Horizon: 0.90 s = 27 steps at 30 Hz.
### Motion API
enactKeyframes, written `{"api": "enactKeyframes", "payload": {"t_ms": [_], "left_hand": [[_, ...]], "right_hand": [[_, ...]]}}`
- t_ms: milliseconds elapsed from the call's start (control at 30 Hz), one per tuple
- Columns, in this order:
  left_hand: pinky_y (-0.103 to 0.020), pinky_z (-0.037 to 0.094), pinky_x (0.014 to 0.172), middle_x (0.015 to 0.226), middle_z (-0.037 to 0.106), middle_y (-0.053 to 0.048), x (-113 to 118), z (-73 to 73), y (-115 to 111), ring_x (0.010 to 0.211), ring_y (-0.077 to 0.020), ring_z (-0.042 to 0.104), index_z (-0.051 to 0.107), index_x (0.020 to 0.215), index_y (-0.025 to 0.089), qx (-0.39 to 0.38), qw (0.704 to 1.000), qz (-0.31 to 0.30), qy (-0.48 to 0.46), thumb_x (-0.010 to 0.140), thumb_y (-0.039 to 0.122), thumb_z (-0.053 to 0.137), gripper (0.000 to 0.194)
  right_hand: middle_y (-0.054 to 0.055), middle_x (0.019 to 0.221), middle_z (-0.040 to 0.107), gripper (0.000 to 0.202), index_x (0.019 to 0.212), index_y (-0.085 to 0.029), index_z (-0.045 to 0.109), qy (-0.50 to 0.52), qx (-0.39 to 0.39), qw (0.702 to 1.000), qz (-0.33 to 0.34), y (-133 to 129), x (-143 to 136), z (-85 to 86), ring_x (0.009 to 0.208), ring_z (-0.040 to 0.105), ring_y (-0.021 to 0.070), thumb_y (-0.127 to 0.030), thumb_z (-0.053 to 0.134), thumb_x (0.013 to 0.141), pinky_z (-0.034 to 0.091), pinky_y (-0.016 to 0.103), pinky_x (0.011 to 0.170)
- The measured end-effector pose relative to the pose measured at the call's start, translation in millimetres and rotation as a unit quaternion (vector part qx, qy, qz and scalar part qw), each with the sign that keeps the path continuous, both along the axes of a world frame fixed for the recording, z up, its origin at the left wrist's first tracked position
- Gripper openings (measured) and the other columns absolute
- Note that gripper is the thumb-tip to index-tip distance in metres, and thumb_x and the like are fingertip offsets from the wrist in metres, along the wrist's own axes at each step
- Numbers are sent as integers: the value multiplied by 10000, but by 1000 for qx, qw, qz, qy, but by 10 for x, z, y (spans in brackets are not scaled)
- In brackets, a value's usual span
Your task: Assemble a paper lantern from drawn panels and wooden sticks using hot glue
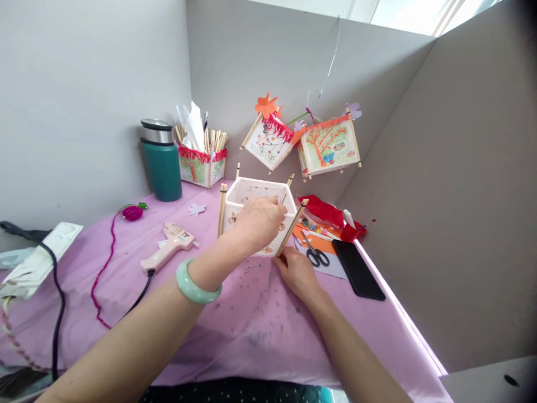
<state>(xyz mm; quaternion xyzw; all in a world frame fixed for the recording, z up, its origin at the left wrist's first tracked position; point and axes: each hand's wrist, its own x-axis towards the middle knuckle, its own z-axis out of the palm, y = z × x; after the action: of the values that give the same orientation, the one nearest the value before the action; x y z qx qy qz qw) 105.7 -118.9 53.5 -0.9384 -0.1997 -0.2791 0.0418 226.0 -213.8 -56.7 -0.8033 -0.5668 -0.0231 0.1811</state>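
A white open-topped box (237, 215) with small brown flower prints stands on the pink cloth, wooden sticks at its corners. My left hand (262, 221), wearing a pale green bangle (197, 282) at the wrist, reaches over the front wall near the right side. Its fingers are closed inside the opening, and what they hold is hidden. Low at the front right corner, my right hand (296, 268) grips the foot of the corner stick (292, 226) between thumb and fingers. The box sits slightly tilted between both hands.
On the left are a glue gun (170, 246), magenta yarn (132, 212), a teal tumbler (163, 168) and a stick-filled box (197, 167). Scissors (315, 252), a phone (358, 268) and red felt (321, 210) lie right. Two decorated boxes (329, 146) hang behind.
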Motion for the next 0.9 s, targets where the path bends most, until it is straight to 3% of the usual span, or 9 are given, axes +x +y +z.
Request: {"api": "enactKeyframes", "payload": {"t_ms": [533, 700, 800, 900], "left_hand": [[-333, 453, 685, 830, 649, -81, 7, -1, -7, 800, -222, 627, 713, 883, 163, 9, 1000, 7, -7, 867, 199, 451, 265], [-334, 450, 674, 840, 649, -80, 14, -15, -5, 786, -222, 627, 706, 895, 160, 13, 1000, 5, -13, 869, 208, 447, 264], [-338, 448, 670, 835, 648, -87, 18, -21, -8, 782, -226, 625, 702, 878, 154, 16, 1000, 3, -12, 871, 214, 442, 267], [-340, 449, 679, 851, 651, -92, 22, -24, -14, 783, -225, 622, 703, 896, 156, 13, 1000, 1, -14, 870, 222, 446, 266]], "right_hand": [[94, 918, 682, 193, 907, -155, 629, -23, -16, 1000, -3, -5, -49, 56, 796, 636, 215, -289, 492, 881, 382, 278, 636], [93, 854, 682, 277, 816, -180, 664, -17, -36, 998, -44, -85, 13, 191, 751, 631, 238, -450, 599, 810, 392, 295, 596], [56, 853, 681, 333, 893, -200, 669, 53, 97, 993, -38, -162, 100, 332, 692, 613, 191, -510, 610, 787, 431, 293, 615], [60, 944, 673, 379, 1059, -190, 633, 117, 287, 951, 4, -190, 142, 492, 727, 610, 168, -489, 562, 836, 481, 295, 658]]}}
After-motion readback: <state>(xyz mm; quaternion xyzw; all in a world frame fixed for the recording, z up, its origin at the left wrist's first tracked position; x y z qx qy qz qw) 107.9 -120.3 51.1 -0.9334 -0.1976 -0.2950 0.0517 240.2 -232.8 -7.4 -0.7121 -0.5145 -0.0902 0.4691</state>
